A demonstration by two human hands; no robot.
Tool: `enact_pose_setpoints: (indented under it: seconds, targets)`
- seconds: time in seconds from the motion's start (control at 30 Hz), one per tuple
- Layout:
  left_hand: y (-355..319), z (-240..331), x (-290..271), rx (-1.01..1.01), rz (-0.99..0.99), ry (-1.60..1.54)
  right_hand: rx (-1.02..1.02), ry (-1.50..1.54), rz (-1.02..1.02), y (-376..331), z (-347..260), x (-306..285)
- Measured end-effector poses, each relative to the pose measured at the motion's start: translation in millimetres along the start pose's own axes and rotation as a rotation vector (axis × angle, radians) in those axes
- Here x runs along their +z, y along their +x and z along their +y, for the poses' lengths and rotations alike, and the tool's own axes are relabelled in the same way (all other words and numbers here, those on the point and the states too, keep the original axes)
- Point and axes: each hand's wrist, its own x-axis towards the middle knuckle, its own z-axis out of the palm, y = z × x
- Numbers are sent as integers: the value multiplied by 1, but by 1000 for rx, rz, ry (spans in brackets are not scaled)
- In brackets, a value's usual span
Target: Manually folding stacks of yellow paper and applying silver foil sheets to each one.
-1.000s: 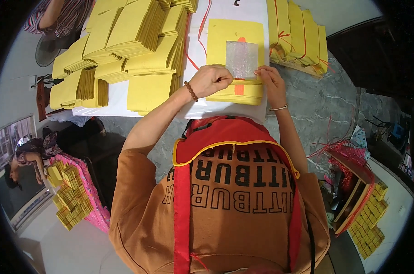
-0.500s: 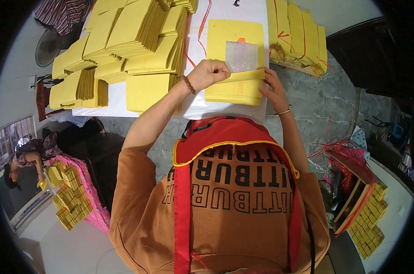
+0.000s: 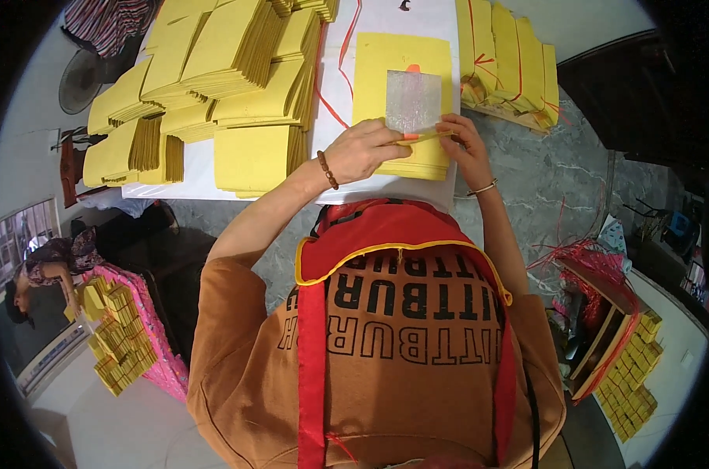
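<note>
Yellow fold (image 3: 429,136), long axis sideways, between left hand (image 3: 367,149) and right hand (image 3: 467,148)

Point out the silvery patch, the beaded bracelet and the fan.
Silvery patch (image 3: 414,100): head view, middle of its face.
Beaded bracelet (image 3: 327,170): head view, on its visible beads.
Fan (image 3: 80,82): head view, on its round front.

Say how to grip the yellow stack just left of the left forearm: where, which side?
Probably the near edge of the yellow stack, from the near side, pinching its full thickness. It lies broad face up, another stack crowds its far side, and the separate layers showing along its right side could slip apart if only some are taken.
</note>
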Motion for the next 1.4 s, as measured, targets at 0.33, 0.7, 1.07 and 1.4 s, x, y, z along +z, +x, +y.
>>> enact_pose_setpoints:
  seconds: [0.33, 0.7, 1.07, 1.4]
  targets:
    - [4, -7, -9, -20, -179, -14, -40, -6, 10, 3, 10, -3]
    - [8, -3, -14, 15, -201, 11, 6, 16, 8, 3, 7, -4]
    - [10, -11, -17, 17, -224, -28, 23, 40, -9, 4, 8, -6]
    - [20, -6, -24, -237, -58, -104, 15, 72, 79, 9, 15, 4]
